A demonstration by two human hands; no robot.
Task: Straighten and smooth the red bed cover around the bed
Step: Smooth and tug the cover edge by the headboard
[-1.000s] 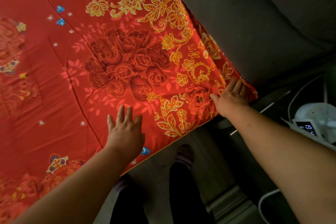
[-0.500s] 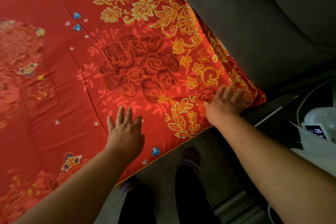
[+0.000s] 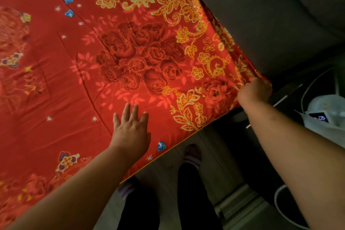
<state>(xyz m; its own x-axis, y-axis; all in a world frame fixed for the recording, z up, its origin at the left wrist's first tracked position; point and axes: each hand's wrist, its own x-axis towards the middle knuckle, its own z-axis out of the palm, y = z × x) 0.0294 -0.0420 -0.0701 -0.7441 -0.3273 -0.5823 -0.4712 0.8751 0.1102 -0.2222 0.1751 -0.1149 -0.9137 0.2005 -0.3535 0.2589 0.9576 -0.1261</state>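
Corner being set, near edge pinned

Smoothing at the foot corner of the bed, by the look of it. Cover lying spread over the mattress, filling the upper left of the view, its yellow-trimmed hem running along the near edge and ending at the corner beside the grey headboard-like panel. Left hand resting flat on the cover just inside the hem, fingers spread wide, gripping nothing, seemingly pinning the fabric. Right hand reaching to the very corner, fingers curled over or into the fabric there; whether pinching the cloth or only pressing on it, cannot tell, fingertips being hidden. Long creases crossing the cover diagonally left of the left hand, so the surface not yet flat. Feet standing on the floor close against the bed edge; white device with a cord sitting well apart to the right.

Next move likely calling for drawing the corner outward and down while keeping the left palm firm, then sweeping leftward over the creases. Judging only from this view.
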